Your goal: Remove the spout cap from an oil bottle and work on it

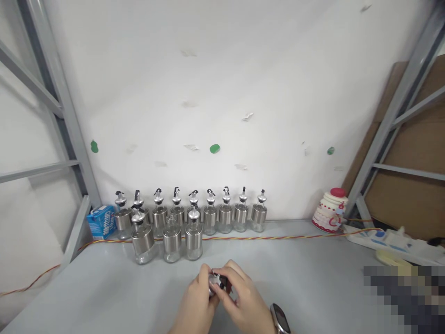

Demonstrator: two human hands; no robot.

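Note:
Low at the centre of the view, my left hand [196, 304] and my right hand [243, 299] meet over the grey table [104, 292]. Both pinch a small silver pourer cap [216, 281] with a black flap, held between the fingertips. A watch sits on my right wrist. Just beyond the hands stands a glass bottle with a steel band and no cap [172, 243], flanked by two capped bottles [193, 237]. Behind them a row of several capped oil bottles [208, 213] lines the white wall.
A blue carton [101, 221] stands at the row's left end by a grey rack post. A red-yellow twisted cable [271, 237] runs along the table. A red-white cake-shaped jar [330, 211], a white power strip [392, 241] and brown cardboard lie to the right.

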